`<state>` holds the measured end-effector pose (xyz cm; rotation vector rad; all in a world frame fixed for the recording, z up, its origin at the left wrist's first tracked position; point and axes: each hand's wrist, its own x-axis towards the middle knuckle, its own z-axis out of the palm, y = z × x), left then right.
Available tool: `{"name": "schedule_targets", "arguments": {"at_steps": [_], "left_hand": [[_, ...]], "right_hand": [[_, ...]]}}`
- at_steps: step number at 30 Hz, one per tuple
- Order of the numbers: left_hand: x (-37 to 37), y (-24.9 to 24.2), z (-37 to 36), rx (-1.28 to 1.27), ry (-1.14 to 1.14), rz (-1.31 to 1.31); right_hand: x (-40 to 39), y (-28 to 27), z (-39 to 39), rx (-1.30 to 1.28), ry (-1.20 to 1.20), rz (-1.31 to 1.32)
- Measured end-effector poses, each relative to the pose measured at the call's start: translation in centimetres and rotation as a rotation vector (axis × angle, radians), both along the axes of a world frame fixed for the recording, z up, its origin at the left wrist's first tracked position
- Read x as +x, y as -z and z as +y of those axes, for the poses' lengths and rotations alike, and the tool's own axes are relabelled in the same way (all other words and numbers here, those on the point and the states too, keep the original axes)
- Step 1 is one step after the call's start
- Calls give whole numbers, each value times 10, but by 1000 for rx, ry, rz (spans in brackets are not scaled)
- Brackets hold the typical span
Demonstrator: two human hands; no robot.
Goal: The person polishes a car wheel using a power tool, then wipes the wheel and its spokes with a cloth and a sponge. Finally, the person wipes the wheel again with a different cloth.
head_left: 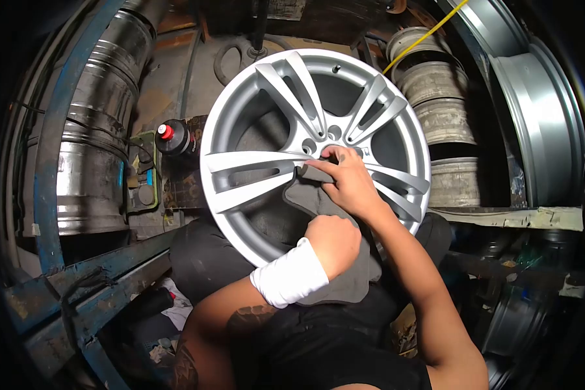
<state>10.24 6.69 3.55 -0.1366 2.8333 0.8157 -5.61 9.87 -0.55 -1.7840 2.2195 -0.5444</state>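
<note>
Pressing a grey cloth (318,195) against the hub of a silver alloy wheel (240,175) at frame centre, right hand (350,182) with fingers closed on the cloth's upper edge. Left hand (331,244), white-wristbanded, fisted low on the same cloth by the rim. Wheel propped on the lap: probably heavy, rigid, smooth-painted; best gripped at rim or spokes. Cloth soft, limp.

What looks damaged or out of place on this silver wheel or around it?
Nothing on the silver wheel looks damaged; its visible spokes are clean and even. The right hand presses a grey cloth at the hub. Crumpled scraps lie on the floor, lower left.
</note>
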Motion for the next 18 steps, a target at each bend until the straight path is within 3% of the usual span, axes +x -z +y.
{"name": "schedule_targets", "arguments": {"at_steps": [11,12,18], "left_hand": [[-5,6,1,4,-52,64],[-5,7,1,4,-60,46],[-2,12,0,-34,-40,137]], "right_hand": [[-7,11,-11,-87,-120,41],[1,12,-13,-78,-63,-111],[-2,-17,-14,51,-82,225]]}}
